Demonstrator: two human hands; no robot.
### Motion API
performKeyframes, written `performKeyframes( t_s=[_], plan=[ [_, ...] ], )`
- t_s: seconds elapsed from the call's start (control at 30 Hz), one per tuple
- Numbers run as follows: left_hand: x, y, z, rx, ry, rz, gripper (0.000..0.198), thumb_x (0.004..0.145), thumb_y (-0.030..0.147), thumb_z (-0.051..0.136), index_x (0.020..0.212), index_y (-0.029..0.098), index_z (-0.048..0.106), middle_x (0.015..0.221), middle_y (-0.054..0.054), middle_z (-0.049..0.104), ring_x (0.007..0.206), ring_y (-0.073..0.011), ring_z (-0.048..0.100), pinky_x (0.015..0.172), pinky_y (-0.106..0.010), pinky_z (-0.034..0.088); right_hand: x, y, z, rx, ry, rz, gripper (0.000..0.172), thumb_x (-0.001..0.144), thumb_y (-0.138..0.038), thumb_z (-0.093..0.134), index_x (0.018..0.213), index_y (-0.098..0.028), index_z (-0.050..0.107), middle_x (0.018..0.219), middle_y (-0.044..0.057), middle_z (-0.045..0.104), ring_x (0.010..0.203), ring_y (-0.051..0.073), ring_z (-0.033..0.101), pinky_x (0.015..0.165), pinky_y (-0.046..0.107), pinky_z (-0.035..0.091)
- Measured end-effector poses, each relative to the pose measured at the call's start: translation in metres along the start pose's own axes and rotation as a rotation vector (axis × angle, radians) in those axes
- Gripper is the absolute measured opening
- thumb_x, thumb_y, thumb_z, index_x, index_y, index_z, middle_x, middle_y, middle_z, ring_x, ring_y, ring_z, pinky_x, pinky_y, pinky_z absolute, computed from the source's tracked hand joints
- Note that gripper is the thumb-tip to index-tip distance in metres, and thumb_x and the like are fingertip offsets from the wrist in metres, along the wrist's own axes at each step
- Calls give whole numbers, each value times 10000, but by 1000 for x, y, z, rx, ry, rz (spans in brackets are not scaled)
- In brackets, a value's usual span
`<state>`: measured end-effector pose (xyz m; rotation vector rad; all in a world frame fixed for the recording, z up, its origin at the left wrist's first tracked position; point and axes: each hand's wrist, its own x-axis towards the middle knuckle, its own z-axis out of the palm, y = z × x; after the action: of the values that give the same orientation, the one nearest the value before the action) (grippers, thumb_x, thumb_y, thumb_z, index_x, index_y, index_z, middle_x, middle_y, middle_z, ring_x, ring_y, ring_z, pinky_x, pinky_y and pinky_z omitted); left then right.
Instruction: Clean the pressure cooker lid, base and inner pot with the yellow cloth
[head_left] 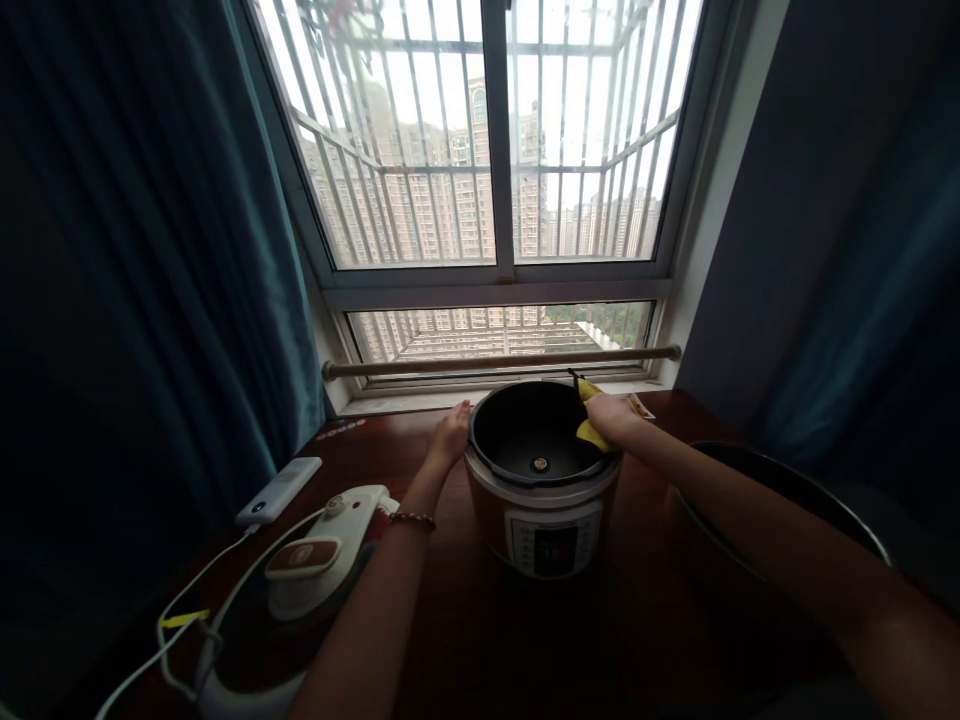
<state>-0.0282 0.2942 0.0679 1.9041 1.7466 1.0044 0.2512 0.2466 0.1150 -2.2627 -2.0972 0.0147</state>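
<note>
An electric pressure cooker (495, 525) stands lidless on the dark wooden table, its control panel facing me. Its dark inside shows a small round part at the bottom. My left hand (450, 437) rests against the cooker's left rim, fingers together along the edge. In my right hand (611, 418) is a yellow cloth (592, 436), pressed at the inner right side of the rim. The fingers of that hand are partly hidden behind the cloth and the back of the hand.
The cooker's lid (304, 570) lies to the left, beside a white power bank (279, 490) with a white cable (202, 575). A large dark pot (847, 500) stands at the right, partly behind my right arm. Beyond the table are a barred window and a horizontal rail (502, 362).
</note>
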Motion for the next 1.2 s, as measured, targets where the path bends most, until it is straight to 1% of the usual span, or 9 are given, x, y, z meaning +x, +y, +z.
performKeyframes(
  t_s=[0.23,0.43,0.57,0.7,0.87,0.97,1.03,1.1,1.2],
  plan=[
    [0,1,-1,-11,-15,-12,477,911,452,233,1133,213,581,1192,-80,613,1141,-255,524,942,-356,375,-32,1,-7,-7,38,48,257,861,-78,409,983,-76,635,1010,173,643,966,229,611,803,298,458],
    [2,-4,2,-52,-26,-10,494,905,467,243,1163,191,561,1225,-97,589,1174,-244,499,988,-362,336,-89,-9,9,40,153,69,363,905,-101,270,1115,-52,561,1262,199,503,1127,228,526,875,268,422],
    [4,-2,3,-119,-38,13,504,914,447,226,1135,164,579,1188,-107,611,1157,-233,515,984,-347,352,-127,-43,21,61,322,-77,328,915,-152,305,1038,-52,592,1153,197,571,1223,261,413,985,316,345],
    [3,8,-8,-196,-19,66,525,922,428,202,1138,126,572,1173,-110,616,1163,-217,512,987,-350,371,-141,-93,25,84,397,-107,264,885,-129,348,839,-96,606,854,160,624,901,270,564,799,383,431],
    [-48,42,-28,-210,86,188,464,896,429,338,1229,155,509,1351,-98,467,1348,-233,257,1103,-407,197,-131,-138,24,286,430,-291,243,810,-78,427,991,-60,588,888,159,629,854,246,572,792,385,442],
    [-103,63,-18,-189,121,442,410,917,368,329,1259,203,483,1358,-54,463,1339,-192,280,1110,-388,213,-121,-127,19,678,395,-547,359,789,-97,441,1133,-92,544,1058,126,626,980,214,568,872,338,449],
    [-133,69,-2,-108,128,510,391,936,296,280,1277,225,457,1340,-41,482,1317,-179,319,1103,-411,227,-117,-105,19,945,330,-617,399,770,-74,408,1137,-130,554,1104,81,628,998,175,584,881,296,464],
    [-151,66,14,5,190,517,383,922,271,328,1284,222,443,1320,-58,494,1312,-209,318,1092,-458,229,-114,-80,24,1074,358,-523,415,755,-51,370,1094,-145,589,1080,61,647,974,161,608,877,294,481],
    [-153,52,27,129,247,571,299,881,272,438,1151,196,541,1192,-79,567,1273,-254,357,1079,-499,229,-115,-47,41,963,642,-320,366,790,-61,358,1032,-139,621,1093,84,638,1052,192,576,941,367,450]
  ],
)
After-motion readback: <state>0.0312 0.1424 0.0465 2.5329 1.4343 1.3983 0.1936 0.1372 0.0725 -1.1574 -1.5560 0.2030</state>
